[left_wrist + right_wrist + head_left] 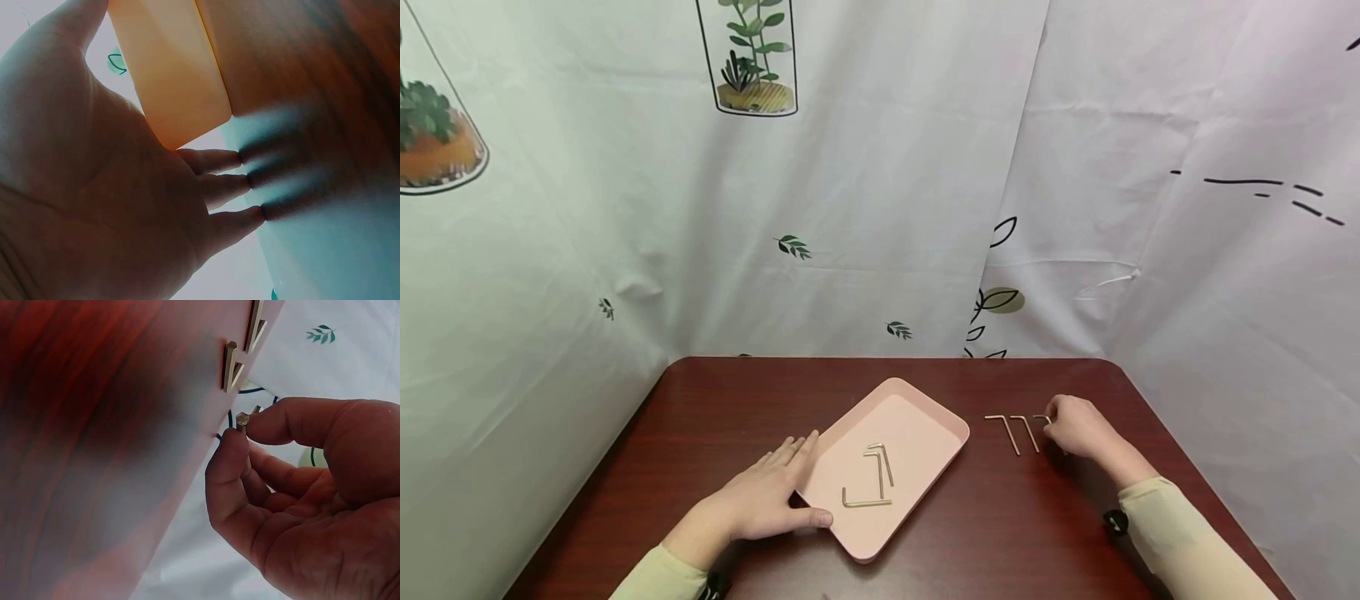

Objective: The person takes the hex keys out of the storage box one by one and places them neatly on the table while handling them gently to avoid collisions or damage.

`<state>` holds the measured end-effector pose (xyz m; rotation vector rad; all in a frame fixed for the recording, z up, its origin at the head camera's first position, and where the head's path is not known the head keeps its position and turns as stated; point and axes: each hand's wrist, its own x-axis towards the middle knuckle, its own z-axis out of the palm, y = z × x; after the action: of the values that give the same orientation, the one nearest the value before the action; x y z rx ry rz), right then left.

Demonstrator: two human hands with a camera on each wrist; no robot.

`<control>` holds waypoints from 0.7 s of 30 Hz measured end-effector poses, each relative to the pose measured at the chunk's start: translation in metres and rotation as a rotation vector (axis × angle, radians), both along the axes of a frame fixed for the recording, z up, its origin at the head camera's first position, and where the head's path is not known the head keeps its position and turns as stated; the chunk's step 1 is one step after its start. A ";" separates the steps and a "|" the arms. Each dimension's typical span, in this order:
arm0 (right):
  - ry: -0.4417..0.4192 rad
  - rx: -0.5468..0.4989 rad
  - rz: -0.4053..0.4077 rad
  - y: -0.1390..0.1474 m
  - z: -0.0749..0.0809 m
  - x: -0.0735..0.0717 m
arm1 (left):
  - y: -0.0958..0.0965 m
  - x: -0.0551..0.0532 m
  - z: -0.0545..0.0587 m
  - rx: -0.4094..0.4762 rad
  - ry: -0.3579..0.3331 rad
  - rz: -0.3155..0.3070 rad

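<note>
A hex key (243, 420) is pinched between the thumb and forefinger of my right hand (1078, 427), over the right side of the table. Just left of that hand, two more L-shaped hex keys (1009, 433) lie side by side on the wood. My left hand (767, 492) rests at the left edge of a pink tray (917, 492), its fingers straight and spread, the thumb over the near rim. Inside the tray lie three brass-coloured hex keys (867, 503), two roughly parallel and one turned sideways. In the left wrist view the tray's side (169, 62) rises beside the palm.
The dark red wooden table (737, 400) has rounded far corners. White cloth (865, 183) with printed plants hangs behind it and along both sides. Dark wrist bands (1116, 522) show at the sleeves.
</note>
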<state>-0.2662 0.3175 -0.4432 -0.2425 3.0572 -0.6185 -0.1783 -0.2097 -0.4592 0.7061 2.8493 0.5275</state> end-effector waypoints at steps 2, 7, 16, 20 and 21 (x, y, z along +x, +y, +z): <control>-0.006 -0.001 0.004 0.000 0.000 -0.001 | 0.000 0.000 0.000 -0.001 0.002 -0.001; -0.009 0.009 0.013 0.000 -0.001 -0.005 | 0.000 0.000 0.000 0.000 0.004 -0.002; -0.021 0.014 0.014 0.000 -0.001 -0.009 | 0.000 -0.001 -0.001 -0.004 0.000 -0.001; -0.023 0.002 0.034 0.004 -0.007 -0.014 | 0.000 -0.001 0.000 -0.004 0.003 -0.002; -0.002 0.002 0.056 0.009 -0.014 -0.019 | 0.000 -0.001 0.000 -0.005 0.003 -0.002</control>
<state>-0.2849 0.3269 -0.4571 -0.3252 3.0372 -0.6118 -0.1793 -0.2095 -0.4596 0.7100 2.8516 0.5196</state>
